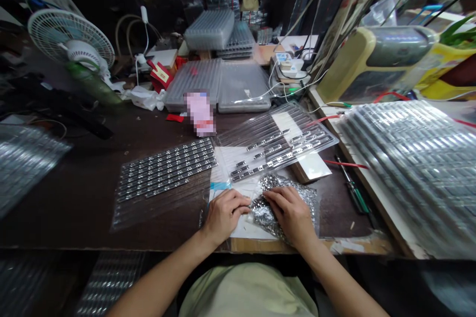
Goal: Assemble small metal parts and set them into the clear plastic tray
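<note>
A clear plastic bag of small shiny metal parts lies near the table's front edge on white paper. My right hand rests over this bag, its fingers curled and their tips down among the parts. Just left of the bag, my left hand has thumb and fingers drawn together in a pinch; whatever they hold is too small to make out. Beyond both hands, a clear grooved tray is partly filled with small dark-and-silver pieces. Farther left sits another clear tray with several fuller rows of them.
Stacked clear trays fill the right side, with a green-handled screwdriver beside them. A white box props the partly filled tray. Toward the back are a fan, closed tray stacks and cables. More trays lie far left.
</note>
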`<state>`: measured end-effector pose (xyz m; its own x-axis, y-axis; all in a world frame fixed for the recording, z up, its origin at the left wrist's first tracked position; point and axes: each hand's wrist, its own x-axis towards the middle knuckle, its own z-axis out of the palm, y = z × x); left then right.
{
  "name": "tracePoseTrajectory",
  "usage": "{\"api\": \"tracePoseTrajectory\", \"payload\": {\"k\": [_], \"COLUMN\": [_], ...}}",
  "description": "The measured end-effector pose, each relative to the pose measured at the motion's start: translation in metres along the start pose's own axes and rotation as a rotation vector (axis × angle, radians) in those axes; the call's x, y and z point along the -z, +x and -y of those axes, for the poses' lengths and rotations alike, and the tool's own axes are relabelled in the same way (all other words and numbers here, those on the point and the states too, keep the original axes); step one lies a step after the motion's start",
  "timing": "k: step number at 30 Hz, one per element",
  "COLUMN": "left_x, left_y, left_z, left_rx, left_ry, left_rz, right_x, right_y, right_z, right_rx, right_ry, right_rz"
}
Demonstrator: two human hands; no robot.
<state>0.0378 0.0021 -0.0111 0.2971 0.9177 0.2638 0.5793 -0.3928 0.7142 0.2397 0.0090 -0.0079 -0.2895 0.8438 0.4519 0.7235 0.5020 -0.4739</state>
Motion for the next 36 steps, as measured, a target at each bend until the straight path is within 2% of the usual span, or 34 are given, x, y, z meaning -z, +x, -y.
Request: {"api": "tracePoseTrajectory", "payload": {"k": [4, 8, 11, 14, 18, 23, 26, 28, 32, 36], "left_x": [0.02, 0.059, 0.082, 0.094, 0.09, 0.057, 0.036, 0.029, 0.034, 0.048], "left_y": [0.01, 0.02, 0.014, 0.0, 0.002, 0.051, 0.08, 0.091, 0.089, 0.062], "left_z": [0.009, 0.04, 0.064, 0.074, 0.064, 0.039, 0.03, 0.028, 0.03, 0.03], "left_rx": [0.066, 0.172, 0.199, 0.222, 0.19, 0.06, 0.03, 0.025, 0.089, 0.248], "left_ry": [0.014, 0.308, 0.518, 0.594, 0.554, 0.387, 0.35, 0.326, 0.196, -0.191], "left_rz": [-0.112, -0.285, -0.335, -0.352, -0.338, -0.137, -0.088, -0.071, -0.087, -0.077], "right_x": [-0.005, -0.019, -0.031, -0.038, -0.041, -0.033, -0.019, -0.007, 0.011, 0.013], "right_y": [0.0, 0.001, 0.005, 0.007, 0.008, 0.007, 0.002, -0.005, -0.018, -0.016], "right_z": [0.01, 0.03, 0.04, 0.043, 0.043, 0.041, 0.028, 0.017, 0.004, 0.003], "right_rx": [-0.015, -0.073, -0.063, -0.061, -0.049, -0.008, 0.08, 0.138, 0.191, 0.211], "right_ry": [0.016, 0.038, 0.033, 0.008, -0.058, -0.156, -0.291, -0.353, -0.376, -0.309], "right_rz": [0.011, 0.071, 0.087, 0.086, 0.116, 0.159, 0.206, 0.272, 0.326, 0.272]}}
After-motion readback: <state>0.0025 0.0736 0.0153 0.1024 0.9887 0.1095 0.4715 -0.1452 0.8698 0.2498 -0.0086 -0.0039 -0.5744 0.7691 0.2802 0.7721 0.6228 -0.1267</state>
